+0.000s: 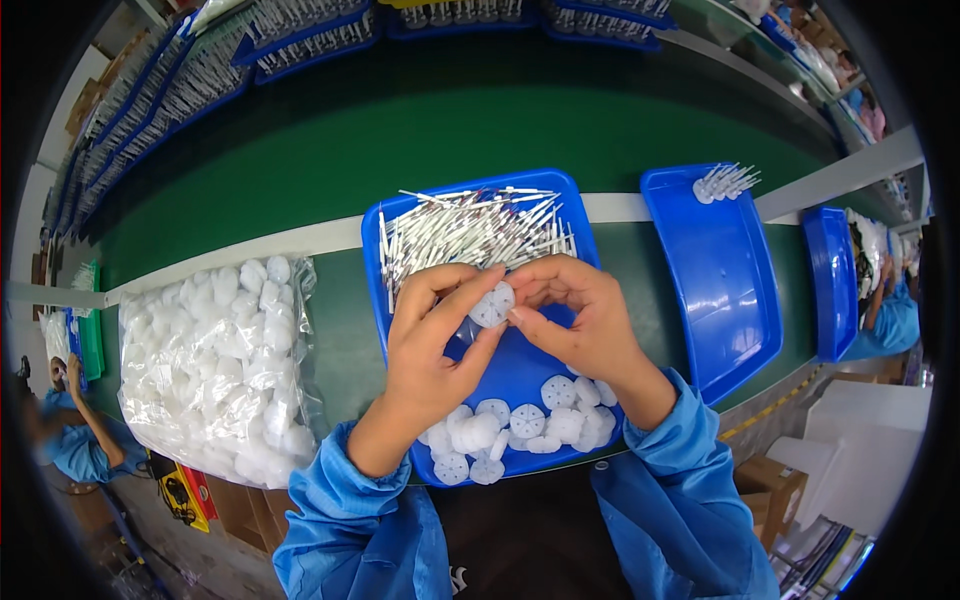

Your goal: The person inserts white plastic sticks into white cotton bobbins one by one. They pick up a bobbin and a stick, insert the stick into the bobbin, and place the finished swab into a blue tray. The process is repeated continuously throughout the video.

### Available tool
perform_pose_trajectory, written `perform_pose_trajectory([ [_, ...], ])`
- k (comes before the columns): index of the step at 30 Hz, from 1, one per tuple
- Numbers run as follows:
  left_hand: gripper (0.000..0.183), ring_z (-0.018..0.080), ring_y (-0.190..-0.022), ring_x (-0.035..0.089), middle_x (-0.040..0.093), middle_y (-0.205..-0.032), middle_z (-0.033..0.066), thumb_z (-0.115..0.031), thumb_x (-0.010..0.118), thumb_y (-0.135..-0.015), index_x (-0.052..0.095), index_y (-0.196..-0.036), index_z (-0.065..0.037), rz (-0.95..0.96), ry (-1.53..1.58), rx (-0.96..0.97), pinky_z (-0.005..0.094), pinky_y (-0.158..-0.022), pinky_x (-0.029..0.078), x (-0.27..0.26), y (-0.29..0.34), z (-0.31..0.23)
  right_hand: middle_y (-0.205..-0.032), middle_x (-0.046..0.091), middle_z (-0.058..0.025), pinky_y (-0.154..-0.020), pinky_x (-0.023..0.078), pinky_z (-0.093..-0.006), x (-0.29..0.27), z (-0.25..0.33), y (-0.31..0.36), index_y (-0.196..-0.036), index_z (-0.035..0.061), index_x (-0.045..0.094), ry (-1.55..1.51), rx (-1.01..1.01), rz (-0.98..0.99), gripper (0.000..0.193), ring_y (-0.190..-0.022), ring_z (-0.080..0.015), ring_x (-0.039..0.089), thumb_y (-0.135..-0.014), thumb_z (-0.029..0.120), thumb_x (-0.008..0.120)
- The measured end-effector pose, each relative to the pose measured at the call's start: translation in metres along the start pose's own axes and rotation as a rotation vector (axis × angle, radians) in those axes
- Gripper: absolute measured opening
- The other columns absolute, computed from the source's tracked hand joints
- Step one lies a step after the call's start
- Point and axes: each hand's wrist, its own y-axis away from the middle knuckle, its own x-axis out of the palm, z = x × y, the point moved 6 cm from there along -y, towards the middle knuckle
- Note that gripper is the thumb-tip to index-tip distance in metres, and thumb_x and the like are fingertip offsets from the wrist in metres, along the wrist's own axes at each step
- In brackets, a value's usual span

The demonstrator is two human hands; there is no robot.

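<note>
A white round plastic disc with small holes (493, 305) is pinched between the thumb and fingers of my left hand (430, 340). From the other side, the thumb and fingers of my right hand (585, 320) close at the disc's right edge. Whether a thin piece is also between those fingertips is hidden. Both hands are above a blue tray (515, 368). Thin white sticks with some dark parts (480, 235) are heaped in its far half. Several loose white discs (530, 420) lie along its near edge.
A clear bag of white round pieces (215, 360) lies left. On the right, a blue tray (720, 290) holds discs with sticks standing in them (725, 183). Beyond is a green surface (450, 120), with filled blue trays (310, 45) behind. Co-workers in blue sleeves (895, 320) sit either side.
</note>
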Motion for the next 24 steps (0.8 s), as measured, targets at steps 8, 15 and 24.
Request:
perform_pose_trajectory([
  [8,0.06,0.0289,-0.113,0.066,0.065,-0.125,0.0146,0.005,0.081,-0.083,0.072,-0.142,-0.004,0.064,0.083,-0.012,0.0369,-0.098,0.054,0.0,-0.001,0.001,-0.105,0.079,-0.0093,-0.088,0.063,-0.0301,-0.006,-0.002,0.001,-0.121,-0.0009,0.072,-0.146,0.089,0.055,0.026,-0.096,-0.0157,0.078,-0.096,0.0,0.079],
  [15,0.058,0.0302,-0.113,0.066,0.067,-0.124,0.0136,0.004,0.08,-0.083,0.073,-0.14,-0.004,0.046,0.051,-0.014,0.0388,-0.098,0.054,0.0,0.0,0.0,-0.112,0.077,-0.01,-0.093,0.062,-0.0305,-0.004,-0.001,-0.001,-0.121,-0.0011,0.07,-0.185,0.053,0.106,0.026,-0.103,-0.0158,0.076,-0.097,0.0,0.079],
  [24,0.056,0.0327,-0.114,0.064,0.069,-0.123,0.0131,0.005,0.079,-0.082,0.074,-0.137,-0.004,0.095,0.052,-0.007,0.0406,-0.099,0.053,0.002,-0.003,-0.005,-0.101,0.077,-0.0077,-0.081,0.062,-0.0283,-0.008,-0.017,-0.004,-0.114,0.0018,0.068,-0.289,0.255,0.182,0.014,-0.094,-0.0144,0.077,-0.103,0.007,0.075],
])
